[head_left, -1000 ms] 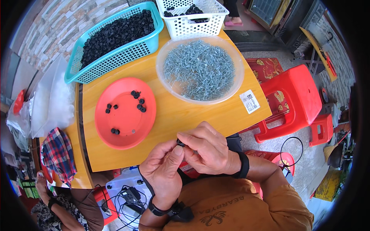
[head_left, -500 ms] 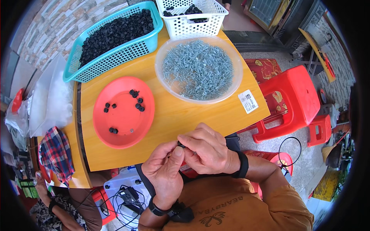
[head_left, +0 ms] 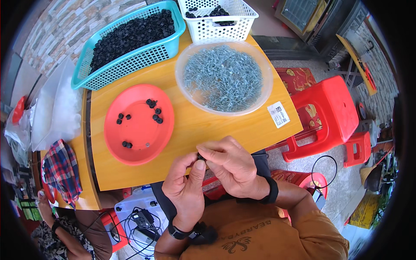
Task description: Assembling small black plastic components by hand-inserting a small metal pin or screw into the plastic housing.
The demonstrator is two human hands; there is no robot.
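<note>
I see both hands meeting just past the near edge of the wooden table, over the lap rather than over the tabletop. My left hand has thumb and forefinger pressed together on a small black cap, and my right hand curls over it from the other side, fingertips pinching the same piece. The cap is mostly hidden between the fingers; only a dark, rounded bit shows, too small to tell more.

The table's near edge runs just ahead of the knuckles, with a bare strip of wood between it and the red plate, which holds a few loose black caps. To the right of the plate sits the clear bowl heaped with silver screws, close to the table's right edge, where a white label lies. At the far side a blue basket full of black caps touches a white basket. A red stool stands just off the right edge.
</note>
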